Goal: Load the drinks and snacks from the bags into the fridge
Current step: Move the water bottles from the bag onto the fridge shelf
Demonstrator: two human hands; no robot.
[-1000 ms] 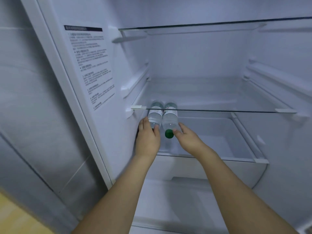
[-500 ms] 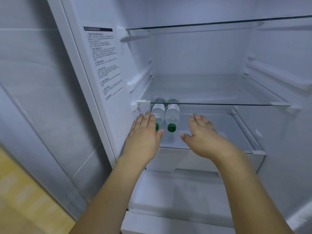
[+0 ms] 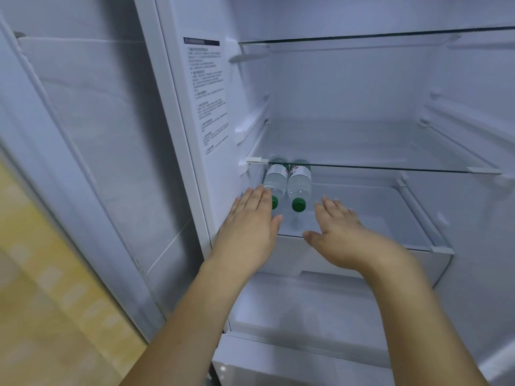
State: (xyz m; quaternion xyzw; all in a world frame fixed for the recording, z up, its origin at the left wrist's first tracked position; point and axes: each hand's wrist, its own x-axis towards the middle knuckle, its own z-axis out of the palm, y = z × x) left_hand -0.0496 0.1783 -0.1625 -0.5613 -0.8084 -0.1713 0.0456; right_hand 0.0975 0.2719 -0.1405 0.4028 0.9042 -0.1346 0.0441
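Note:
Two clear water bottles with green caps lie side by side at the left of a low fridge shelf, caps pointing toward me: the left bottle and the right bottle. My left hand hovers flat just in front of the left bottle, fingers straight, partly hiding its cap. My right hand is held flat and empty to the right of the bottles, apart from them. No bags are in view.
A glass shelf runs just above the bottles, with another glass shelf higher up. The fridge's left inner wall carries a printed label. The white tray under the bottles is bare to the right. Yellow floor shows at left.
Both hands have let go of the bottles and drawn back toward me with fingers straightened. The bottles stay lying on the shelf. My view has shifted to the left.

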